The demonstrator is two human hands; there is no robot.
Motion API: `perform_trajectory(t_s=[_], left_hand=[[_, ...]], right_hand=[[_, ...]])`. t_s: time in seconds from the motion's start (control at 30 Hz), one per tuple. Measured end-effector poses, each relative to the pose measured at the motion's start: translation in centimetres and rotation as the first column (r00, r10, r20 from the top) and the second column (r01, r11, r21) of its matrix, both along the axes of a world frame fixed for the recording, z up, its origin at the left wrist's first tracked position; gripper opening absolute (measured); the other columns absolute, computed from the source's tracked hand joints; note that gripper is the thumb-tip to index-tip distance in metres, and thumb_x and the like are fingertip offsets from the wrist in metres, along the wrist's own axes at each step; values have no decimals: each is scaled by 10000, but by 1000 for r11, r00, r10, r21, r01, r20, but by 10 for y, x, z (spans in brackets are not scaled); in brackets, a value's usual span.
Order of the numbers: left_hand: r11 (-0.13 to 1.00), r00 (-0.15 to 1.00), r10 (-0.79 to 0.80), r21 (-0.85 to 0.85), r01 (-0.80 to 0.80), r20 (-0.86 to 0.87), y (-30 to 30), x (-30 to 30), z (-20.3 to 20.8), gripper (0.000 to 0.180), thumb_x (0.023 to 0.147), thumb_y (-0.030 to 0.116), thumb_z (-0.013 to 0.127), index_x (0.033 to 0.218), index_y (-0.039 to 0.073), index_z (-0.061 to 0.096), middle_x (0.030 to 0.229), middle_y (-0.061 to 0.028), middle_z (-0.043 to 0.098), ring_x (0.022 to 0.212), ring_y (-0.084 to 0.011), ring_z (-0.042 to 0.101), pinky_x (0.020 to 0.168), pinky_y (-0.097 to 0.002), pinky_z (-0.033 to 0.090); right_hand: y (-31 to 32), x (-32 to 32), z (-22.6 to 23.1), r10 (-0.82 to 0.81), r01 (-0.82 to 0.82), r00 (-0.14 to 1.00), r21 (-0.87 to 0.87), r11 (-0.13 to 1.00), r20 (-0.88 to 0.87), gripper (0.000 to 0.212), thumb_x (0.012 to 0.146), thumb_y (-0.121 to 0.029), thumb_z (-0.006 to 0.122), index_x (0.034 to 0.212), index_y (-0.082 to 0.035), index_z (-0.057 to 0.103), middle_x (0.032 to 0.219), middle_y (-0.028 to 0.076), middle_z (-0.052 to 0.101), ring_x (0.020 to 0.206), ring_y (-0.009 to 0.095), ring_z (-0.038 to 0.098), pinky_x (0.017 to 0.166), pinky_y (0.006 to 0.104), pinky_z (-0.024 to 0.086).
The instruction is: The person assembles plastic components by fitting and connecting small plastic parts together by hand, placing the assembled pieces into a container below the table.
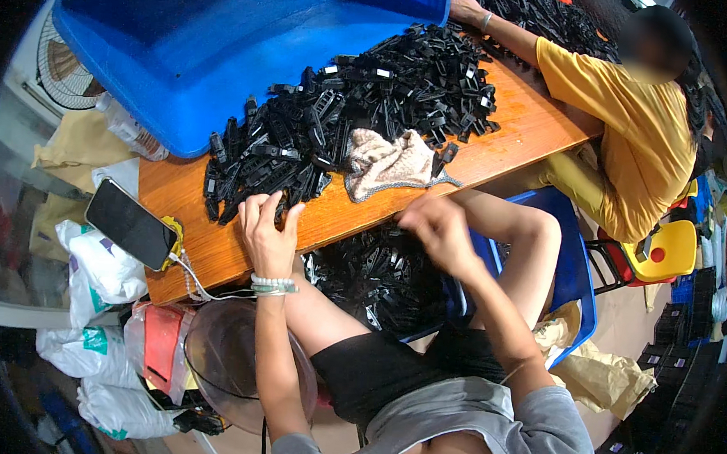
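Note:
A large heap of small black plastic parts [312, 117] covers the wooden table [343, 226]. At its near left edge rests my left hand [268, 237], fingers apart, with thumb and fingertips by the closest black pieces. Whether it touches one I cannot make out. My right hand [441, 235] hangs just off the table's front edge, fingers curled and smeared by motion; what it may hold does not show. Below it, between my legs, lie many more black parts [377, 277]. A crumpled beige cloth [390, 158] sits on the table between heap and front edge.
A big blue bin [216, 51] leans over the table's far left. A phone [132, 223] with a white cable stands at the left corner, near white plastic bags [102, 267]. To the right a person in a yellow shirt [624, 125] reaches to the heap. A blue crate [556, 229] stands beside my leg.

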State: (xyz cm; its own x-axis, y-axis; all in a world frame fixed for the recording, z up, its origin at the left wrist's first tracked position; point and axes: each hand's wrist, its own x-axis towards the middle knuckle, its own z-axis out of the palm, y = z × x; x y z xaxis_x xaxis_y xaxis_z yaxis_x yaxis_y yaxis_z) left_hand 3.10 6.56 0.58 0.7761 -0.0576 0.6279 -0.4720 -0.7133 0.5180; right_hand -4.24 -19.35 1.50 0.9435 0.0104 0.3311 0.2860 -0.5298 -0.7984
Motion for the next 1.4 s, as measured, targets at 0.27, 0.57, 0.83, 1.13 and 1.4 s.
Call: perform_trajectory(t_s=[0.27, 0.57, 0.83, 1.13, 1.4], left_hand=[[999, 1000, 20, 44, -20, 3, -19, 8, -3, 253, 681, 66, 770, 861, 10, 601, 904, -120, 560, 891, -312, 516, 811, -413, 431], [957, 982, -94, -286, 44, -164, -14, -47, -5, 236, 715, 2, 772, 873, -1, 597, 830, -63, 583, 638, -126, 461, 592, -246, 406], [740, 879, -165, -645, -190, -448, 79, -148, -9, 267, 722, -68, 727, 943, -12, 589, 950, -27, 584, 777, -96, 533, 700, -212, 440], [893, 567, 287, 1, -450, -772, 199, -260, -151, 175, 762, -7, 732, 899, 1, 625, 745, -19, 625, 649, -133, 604, 593, -279, 501], [988, 991, 100, -107, -110, -94, 5, -106, -15, 301, 733, -48, 720, 1000, 33, 610, 890, -92, 606, 732, -179, 581, 653, -273, 469]], right_hand=[[-95, 60, -17, -378, 417, 909, -388, 822, 176, 362, 733, 46, 610, 1068, -79, 668, 1045, 149, 582, 998, 341, 558, 857, 418, 481], [-95, 63, -14, -225, 267, 960, -318, 910, 164, 256, 717, -21, 725, 949, -33, 618, 900, 108, 585, 824, 267, 571, 739, 348, 484], [-59, 35, -3, -218, 198, 968, 158, 967, 124, 400, 813, 55, 665, 1200, -26, 606, 936, 15, 597, 793, 72, 558, 719, 203, 472], [8, 35, 0, 69, -71, 997, 66, 995, 27, 288, 774, 18, 703, 1055, -15, 648, 1012, 65, 618, 877, 136, 581, 781, 247, 472], [32, 43, -11, 20, 4, 991, -187, 982, 130, 259, 721, -20, 687, 966, -25, 600, 949, 126, 569, 917, 314, 548, 834, 385, 424]])
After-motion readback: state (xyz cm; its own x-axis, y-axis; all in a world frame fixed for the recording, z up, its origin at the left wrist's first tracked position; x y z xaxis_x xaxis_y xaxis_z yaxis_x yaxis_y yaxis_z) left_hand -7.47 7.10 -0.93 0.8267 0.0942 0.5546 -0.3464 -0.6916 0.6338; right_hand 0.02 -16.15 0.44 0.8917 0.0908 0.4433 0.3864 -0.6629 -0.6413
